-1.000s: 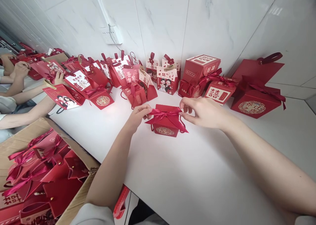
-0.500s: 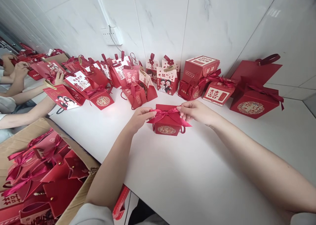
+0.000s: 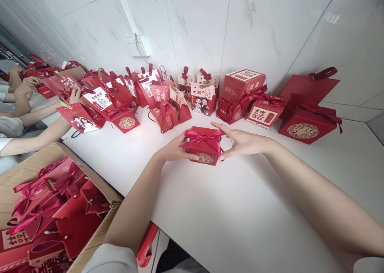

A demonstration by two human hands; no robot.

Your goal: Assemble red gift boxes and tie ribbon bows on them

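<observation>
1. We have the small red box (image 3: 207, 158) on the white table (image 3: 240, 209), in the middle, and on its top there is a ribbon bow (image 3: 205, 138)
2. Our left hand (image 3: 175, 149) is grasping its left side, with the thumb along the front
3. Our right hand (image 3: 243, 142) curves at its right side, fingers spread; whether they grip, we cannot tell
4. On the far side we see other gift boxes (image 3: 203, 102); near left, a filled carton (image 3: 96, 237)
</observation>
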